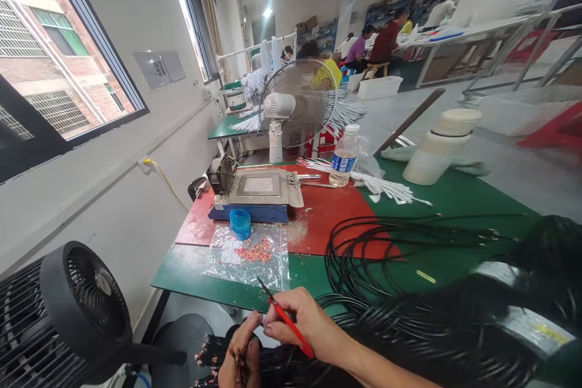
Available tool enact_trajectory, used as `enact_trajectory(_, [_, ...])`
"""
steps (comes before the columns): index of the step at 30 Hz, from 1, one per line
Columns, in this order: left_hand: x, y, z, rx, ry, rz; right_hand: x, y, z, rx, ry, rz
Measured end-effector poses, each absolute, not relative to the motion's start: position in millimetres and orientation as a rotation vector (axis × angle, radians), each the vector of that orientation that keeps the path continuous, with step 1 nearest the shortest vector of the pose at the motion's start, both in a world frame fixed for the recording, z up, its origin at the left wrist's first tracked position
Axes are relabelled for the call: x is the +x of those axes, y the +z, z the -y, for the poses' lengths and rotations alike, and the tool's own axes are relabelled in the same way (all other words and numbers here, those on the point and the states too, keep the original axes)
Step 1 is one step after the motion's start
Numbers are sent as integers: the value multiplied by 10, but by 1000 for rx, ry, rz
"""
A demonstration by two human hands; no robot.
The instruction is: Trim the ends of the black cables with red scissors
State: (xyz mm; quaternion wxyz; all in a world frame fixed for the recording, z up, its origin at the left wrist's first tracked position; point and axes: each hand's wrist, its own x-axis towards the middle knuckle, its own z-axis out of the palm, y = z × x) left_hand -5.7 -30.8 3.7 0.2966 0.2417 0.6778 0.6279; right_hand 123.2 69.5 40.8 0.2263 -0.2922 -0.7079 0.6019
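Note:
My right hand (302, 315) is closed round a pair of red tweezers (295, 332), their dark pointed tip angled up and left over the table edge. Just left of it, my left hand (240, 345) is closed on the end of a black cable, its thumb and forefinger near my right fingertips. Small dark brown strands show between the left fingers; their detail is blurred. Below the hands lies a bundle of black cables (291, 364), and several cut ends with reddish wires (207, 357) stick out to the left.
Coiled black cables (364, 254) cover the table's right side. A clear plastic bag (213, 267) bears small red and yellow bits beside a blue cup (240, 224). Behind are a blue-based heating device (259, 188), a bottle (344, 157) and a fan (295, 106). A black fan (86, 297) stands left.

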Motion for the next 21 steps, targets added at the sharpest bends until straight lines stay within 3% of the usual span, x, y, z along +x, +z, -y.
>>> enact_trajectory(2, [64, 130, 270, 778, 1668, -1844, 1176, 440, -685, -733, 1546, 1966])
enact_trajectory(6, [105, 221, 215, 670, 1704, -1474, 1108, 509, -741, -503, 1074, 2092])
enact_trajectory(12, [47, 264, 193, 478, 1569, -1326, 1038, 432, -768, -603, 1359, 2090])
enact_trajectory(17, [47, 298, 159, 332, 1557, -1392, 1035, 366, -747, -567, 765, 2238])
enact_trajectory(21, [21, 282, 155, 264, 1596, -1447, 1141, 456, -775, -740, 881, 2376])
